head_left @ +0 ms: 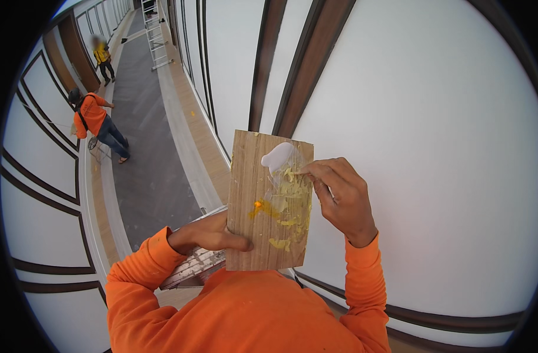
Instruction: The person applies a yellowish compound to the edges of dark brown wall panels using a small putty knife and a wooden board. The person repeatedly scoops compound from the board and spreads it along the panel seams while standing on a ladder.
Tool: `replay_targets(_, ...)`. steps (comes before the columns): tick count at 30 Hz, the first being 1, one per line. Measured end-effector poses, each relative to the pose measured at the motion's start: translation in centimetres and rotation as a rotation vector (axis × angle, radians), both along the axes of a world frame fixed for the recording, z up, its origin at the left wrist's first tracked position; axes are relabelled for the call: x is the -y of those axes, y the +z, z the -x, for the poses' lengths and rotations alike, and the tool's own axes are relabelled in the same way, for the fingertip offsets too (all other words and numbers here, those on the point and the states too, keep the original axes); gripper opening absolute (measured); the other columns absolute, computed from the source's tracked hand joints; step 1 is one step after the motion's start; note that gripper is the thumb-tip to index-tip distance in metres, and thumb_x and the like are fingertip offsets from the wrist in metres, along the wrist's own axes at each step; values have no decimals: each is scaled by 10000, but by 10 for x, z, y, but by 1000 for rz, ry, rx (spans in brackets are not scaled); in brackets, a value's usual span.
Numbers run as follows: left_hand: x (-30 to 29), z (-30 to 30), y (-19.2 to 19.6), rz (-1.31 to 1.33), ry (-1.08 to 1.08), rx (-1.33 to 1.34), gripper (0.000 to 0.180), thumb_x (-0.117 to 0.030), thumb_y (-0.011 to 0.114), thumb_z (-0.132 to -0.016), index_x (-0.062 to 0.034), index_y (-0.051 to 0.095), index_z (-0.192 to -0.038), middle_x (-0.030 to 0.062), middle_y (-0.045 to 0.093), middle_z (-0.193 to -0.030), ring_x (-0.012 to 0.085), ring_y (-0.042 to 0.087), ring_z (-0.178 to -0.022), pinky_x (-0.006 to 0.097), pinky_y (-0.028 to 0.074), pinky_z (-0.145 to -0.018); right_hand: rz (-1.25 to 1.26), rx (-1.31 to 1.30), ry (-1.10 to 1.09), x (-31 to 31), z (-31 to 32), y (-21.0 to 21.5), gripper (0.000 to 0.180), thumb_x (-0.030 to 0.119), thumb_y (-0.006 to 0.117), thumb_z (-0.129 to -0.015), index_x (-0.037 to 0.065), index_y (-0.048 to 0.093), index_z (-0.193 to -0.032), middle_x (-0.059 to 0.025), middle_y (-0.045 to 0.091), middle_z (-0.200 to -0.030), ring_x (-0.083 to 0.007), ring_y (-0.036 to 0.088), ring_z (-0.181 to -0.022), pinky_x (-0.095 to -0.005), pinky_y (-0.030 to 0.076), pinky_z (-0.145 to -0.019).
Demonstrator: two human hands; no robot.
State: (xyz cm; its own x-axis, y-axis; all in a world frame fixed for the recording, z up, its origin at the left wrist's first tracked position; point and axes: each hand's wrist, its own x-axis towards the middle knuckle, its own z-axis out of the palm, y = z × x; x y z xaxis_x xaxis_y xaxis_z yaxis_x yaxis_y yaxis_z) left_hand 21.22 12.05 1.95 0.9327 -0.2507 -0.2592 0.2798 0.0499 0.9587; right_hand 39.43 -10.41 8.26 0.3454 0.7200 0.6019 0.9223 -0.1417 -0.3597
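A rectangular wooden board is held up in front of my chest. My left hand grips its lower left edge, the thumb lying across the face and the other fingers hidden behind. On the board sit a glossy white blob of paste, smeared yellow putty along the right side and a small orange dab. At the board's upper right edge my right hand is closed in a pinch, its fingertips by the yellow putty. What they pinch is too small to make out.
A paint-spattered platform shows beneath my left arm. White wall panels with dark brown trim rise close on the right. Along the corridor are a ladder, a person in orange and another in yellow.
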Motion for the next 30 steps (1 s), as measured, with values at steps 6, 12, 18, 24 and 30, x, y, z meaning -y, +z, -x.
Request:
replay_targets(6,1,1,7,20,11,-65,797,-109,774,-801,35,475,-1527,185,609,-1423,305,559,-1343,423,447,-1127,-243,-463,-47,10,-12,-10,109,22,704,-986,4,747,-1085,-66,751,-943,-148,671,-813,-277,549,-740)
replay_targets(12,-5,2,0,2,21,-48,814,-112,780,-798,38,467,-1534,188,607,-1425,299,561,-1340,417,443,-1129,-331,-896,-68,15,-10,-5,162,77,669,-1043,-50,737,-1118,-51,749,-980,-99,642,-828,-271,541,-769)
replay_targets(18,-4,0,12,3,5,-64,835,-108,778,-797,37,444,-1549,186,601,-1428,296,552,-1344,412,444,-1126,-306,-698,-94,12,-9,-7,136,41,684,-1009,-32,740,-1110,-78,769,-978,-106,649,-804,-282,539,-751)
replay_targets(24,-6,1,2,19,-9,-44,834,-86,786,-787,38,452,-1541,176,609,-1414,290,563,-1326,405,458,-1109,-74,-298,-157,4,1,6,205,-28,714,-918,20,748,-1115,-102,719,-920,-221,687,-791,-335,550,-731)
replay_targets(30,-5,3,5,35,46,-86,843,-81,792,-764,40,465,-1531,181,619,-1406,300,577,-1320,410,457,-1121,-39,-18,-109,1,7,-3,251,-114,697,-868,28,760,-1065,-88,735,-982,-233,690,-842,-344,582,-734)
